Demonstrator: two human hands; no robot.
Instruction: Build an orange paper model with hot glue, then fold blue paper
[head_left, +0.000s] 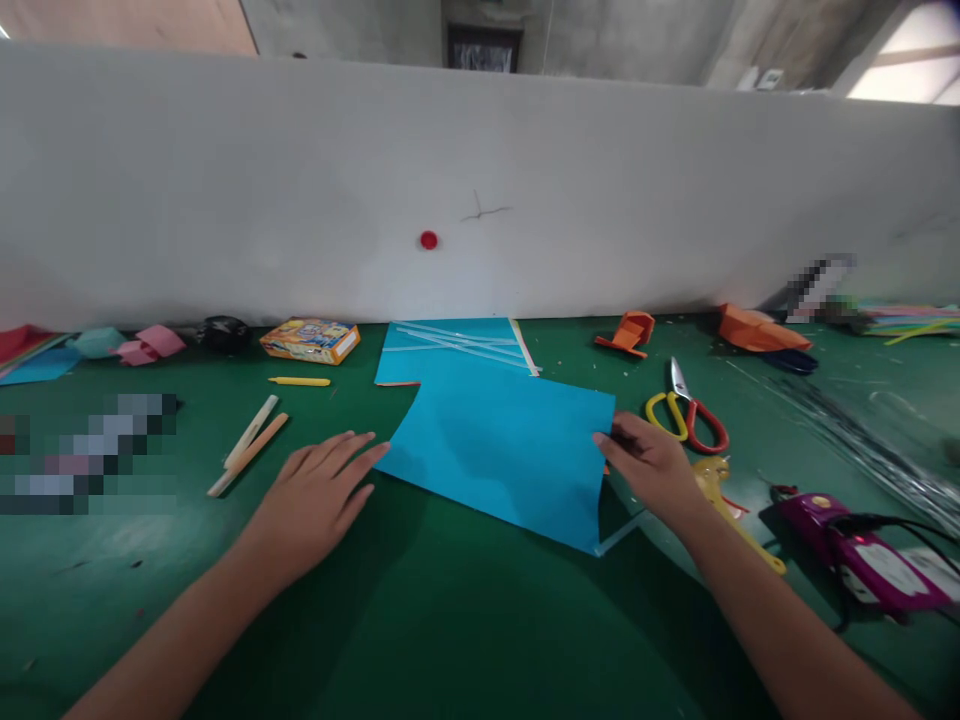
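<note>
A blue sheet of paper (502, 450) is tilted over the green table, its left corner at my left fingertips. My right hand (645, 460) pinches its right edge between thumb and fingers. My left hand (322, 495) is open, fingers stretched out, beside the left corner; it does not grip the sheet. Behind lies a second blue sheet (397, 355), partly covered by the first, with several thin pale strips (465, 338) across it. Close to my right hand are scissors (686, 410) with yellow and red handles and a yellow hot glue gun (716, 475), partly hidden by my forearm.
An orange box (311, 340), a yellow pen (300, 381) and two flat sticks (251, 445) lie left. Orange folded pieces (630, 332) stand at the back right. A purple device (862, 555) with black cables and clear plastic (892, 455) are right. A white wall (300, 180) bounds the table.
</note>
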